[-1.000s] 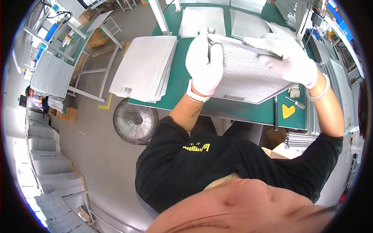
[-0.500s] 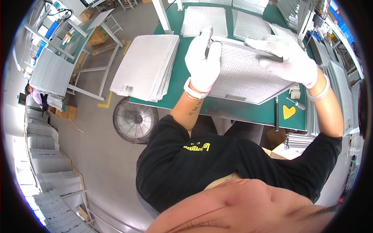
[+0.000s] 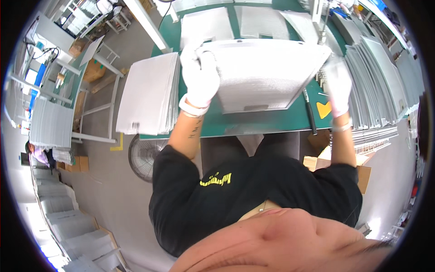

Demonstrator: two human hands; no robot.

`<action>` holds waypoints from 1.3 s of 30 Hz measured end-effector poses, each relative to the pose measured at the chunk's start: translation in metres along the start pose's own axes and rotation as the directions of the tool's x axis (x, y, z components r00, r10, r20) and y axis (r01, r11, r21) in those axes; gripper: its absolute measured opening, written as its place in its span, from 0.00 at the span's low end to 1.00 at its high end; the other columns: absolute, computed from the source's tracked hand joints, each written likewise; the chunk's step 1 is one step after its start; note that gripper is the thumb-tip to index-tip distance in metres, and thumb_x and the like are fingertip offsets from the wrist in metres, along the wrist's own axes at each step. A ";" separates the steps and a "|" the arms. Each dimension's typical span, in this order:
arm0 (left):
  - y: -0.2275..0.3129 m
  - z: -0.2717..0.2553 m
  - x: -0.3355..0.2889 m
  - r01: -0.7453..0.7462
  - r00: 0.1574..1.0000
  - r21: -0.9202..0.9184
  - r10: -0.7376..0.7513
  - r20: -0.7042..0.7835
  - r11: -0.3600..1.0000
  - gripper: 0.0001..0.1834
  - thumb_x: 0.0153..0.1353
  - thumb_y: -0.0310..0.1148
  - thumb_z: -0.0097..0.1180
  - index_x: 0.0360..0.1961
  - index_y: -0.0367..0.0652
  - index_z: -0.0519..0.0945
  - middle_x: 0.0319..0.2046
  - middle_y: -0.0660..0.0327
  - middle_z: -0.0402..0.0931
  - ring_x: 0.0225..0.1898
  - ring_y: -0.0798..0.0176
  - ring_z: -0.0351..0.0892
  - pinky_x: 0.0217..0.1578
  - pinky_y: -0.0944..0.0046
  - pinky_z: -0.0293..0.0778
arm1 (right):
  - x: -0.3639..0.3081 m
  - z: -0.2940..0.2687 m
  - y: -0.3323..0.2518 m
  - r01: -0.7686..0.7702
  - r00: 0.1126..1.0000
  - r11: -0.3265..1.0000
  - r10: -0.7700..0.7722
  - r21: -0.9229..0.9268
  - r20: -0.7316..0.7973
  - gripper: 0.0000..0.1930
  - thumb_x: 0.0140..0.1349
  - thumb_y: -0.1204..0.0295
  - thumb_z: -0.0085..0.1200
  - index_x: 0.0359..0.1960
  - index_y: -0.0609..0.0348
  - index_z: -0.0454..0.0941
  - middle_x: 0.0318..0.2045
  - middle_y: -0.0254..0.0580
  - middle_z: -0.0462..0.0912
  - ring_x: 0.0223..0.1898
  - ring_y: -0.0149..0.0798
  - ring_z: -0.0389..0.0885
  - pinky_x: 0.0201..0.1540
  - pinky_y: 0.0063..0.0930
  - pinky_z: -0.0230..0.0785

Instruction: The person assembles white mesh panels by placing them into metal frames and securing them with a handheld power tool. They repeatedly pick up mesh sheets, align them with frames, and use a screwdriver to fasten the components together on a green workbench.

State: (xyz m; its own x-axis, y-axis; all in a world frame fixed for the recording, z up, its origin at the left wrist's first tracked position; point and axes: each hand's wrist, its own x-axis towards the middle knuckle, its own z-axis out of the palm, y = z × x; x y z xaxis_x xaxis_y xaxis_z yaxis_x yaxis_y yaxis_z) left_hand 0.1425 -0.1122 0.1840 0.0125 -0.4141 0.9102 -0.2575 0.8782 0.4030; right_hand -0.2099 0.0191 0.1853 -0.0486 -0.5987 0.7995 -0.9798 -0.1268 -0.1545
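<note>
A framed metal mesh panel (image 3: 267,75) is tilted up over the green table (image 3: 181,129), its far edge raised. My left hand (image 3: 200,79), in a white glove, grips the panel's left edge, thumb and fingers closed round the frame. Beside the panel's right edge is my right hand (image 3: 339,88), also white-gloved. Motion smears its fingers, so I cannot tell whether they touch the frame. A black-handled tool (image 3: 310,115) and a yellow flat scraper-like piece (image 3: 323,109) lie on the table below my right hand.
A stack of mesh sheets (image 3: 149,93) overhangs the table's left side. More sheets (image 3: 206,25) lie at the back. Upright panels (image 3: 374,81) crowd the right. A floor fan (image 3: 145,156) stands by the table's left front, and a white post (image 3: 147,25) rises behind.
My right hand has moved off the panel's mesh face to beside its right edge. The panel has turned squarer to me, its far edge higher. The whole view has shifted.
</note>
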 end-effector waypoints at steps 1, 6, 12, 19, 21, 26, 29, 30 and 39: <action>0.006 -0.007 0.010 0.030 0.999 0.044 -0.031 0.022 0.999 0.21 0.67 0.20 0.44 0.61 0.34 0.64 0.51 0.52 0.70 0.43 0.66 0.71 0.49 0.67 0.70 | -0.031 0.014 0.005 -0.248 0.885 0.969 0.236 -0.022 0.400 0.18 0.60 0.67 0.58 0.51 0.62 0.79 0.44 0.53 0.82 0.47 0.53 0.80 0.50 0.42 0.73; 0.046 -0.020 0.078 0.007 0.841 -0.417 0.220 0.495 0.909 0.20 0.67 0.24 0.50 0.60 0.36 0.72 0.47 0.53 0.78 0.53 0.62 0.75 0.51 0.62 0.73 | -0.146 0.054 0.022 -0.242 0.782 0.951 0.310 -0.194 0.540 0.25 0.59 0.73 0.54 0.60 0.66 0.71 0.43 0.56 0.78 0.44 0.56 0.79 0.49 0.43 0.73; 0.069 0.077 0.059 -0.666 0.289 -0.296 0.602 0.744 0.685 0.23 0.58 0.32 0.52 0.57 0.52 0.77 0.31 0.63 0.75 0.33 0.59 0.74 0.37 0.60 0.72 | -0.134 0.051 0.022 -0.495 0.673 0.869 0.379 0.007 0.635 0.27 0.63 0.78 0.49 0.65 0.72 0.62 0.43 0.50 0.77 0.41 0.44 0.80 0.44 0.34 0.74; 0.045 0.105 0.019 -0.555 0.648 -0.045 0.466 0.603 0.831 0.28 0.51 0.41 0.62 0.56 0.47 0.78 0.26 0.65 0.74 0.28 0.61 0.73 0.39 0.57 0.71 | -0.077 -0.064 -0.009 -0.818 0.574 0.182 0.321 0.545 0.753 0.34 0.62 0.86 0.46 0.72 0.62 0.57 0.45 0.38 0.73 0.29 0.24 0.69 0.30 0.17 0.66; 0.048 0.117 0.003 -0.474 0.810 0.048 0.414 0.416 0.879 0.39 0.42 0.47 0.71 0.56 0.39 0.77 0.23 0.65 0.74 0.27 0.60 0.74 0.40 0.54 0.71 | -0.043 -0.096 -0.017 -0.803 0.593 0.287 0.289 0.523 0.751 0.33 0.61 0.88 0.44 0.71 0.60 0.60 0.43 0.38 0.74 0.27 0.23 0.68 0.29 0.16 0.65; 0.048 0.144 -0.014 -0.343 0.925 0.251 0.278 0.260 0.905 0.36 0.41 0.41 0.67 0.55 0.38 0.78 0.15 0.67 0.68 0.22 0.60 0.70 0.33 0.56 0.67 | 0.034 -0.133 -0.030 0.032 0.920 0.924 -0.176 0.380 0.350 0.27 0.66 0.82 0.50 0.69 0.63 0.65 0.51 0.45 0.77 0.40 0.30 0.77 0.44 0.25 0.72; 0.044 0.150 -0.013 -0.351 0.932 0.240 0.310 0.190 0.905 0.36 0.40 0.41 0.66 0.54 0.37 0.78 0.14 0.67 0.67 0.21 0.60 0.69 0.31 0.57 0.67 | 0.040 -0.121 -0.040 0.037 0.962 0.958 -0.112 0.285 0.250 0.27 0.67 0.80 0.51 0.68 0.65 0.64 0.58 0.50 0.77 0.49 0.37 0.81 0.51 0.32 0.74; 0.043 0.150 -0.012 -0.355 0.931 0.236 0.318 0.181 0.904 0.36 0.40 0.40 0.66 0.54 0.37 0.78 0.14 0.67 0.67 0.21 0.60 0.69 0.31 0.57 0.66 | 0.039 -0.117 -0.043 0.192 0.939 0.963 -0.236 0.187 0.251 0.27 0.66 0.80 0.51 0.68 0.64 0.65 0.57 0.51 0.77 0.48 0.39 0.82 0.50 0.32 0.75; 0.047 0.143 -0.011 -0.323 0.935 0.189 0.282 0.217 0.927 0.35 0.38 0.41 0.67 0.52 0.38 0.80 0.13 0.66 0.64 0.19 0.60 0.68 0.28 0.56 0.66 | 0.016 -0.094 -0.045 -0.101 0.875 0.956 -0.046 0.275 0.482 0.32 0.59 0.85 0.51 0.68 0.59 0.66 0.36 0.51 0.77 0.36 0.49 0.79 0.43 0.33 0.74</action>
State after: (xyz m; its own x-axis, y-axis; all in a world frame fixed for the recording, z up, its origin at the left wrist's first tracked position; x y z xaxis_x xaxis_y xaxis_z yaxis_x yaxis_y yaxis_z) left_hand -0.0081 -0.1001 0.1791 -0.2704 -0.1917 0.9435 -0.4258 0.9027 0.0614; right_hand -0.1852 0.0896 0.2593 0.0964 -0.8994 0.4265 -0.8785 -0.2783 -0.3884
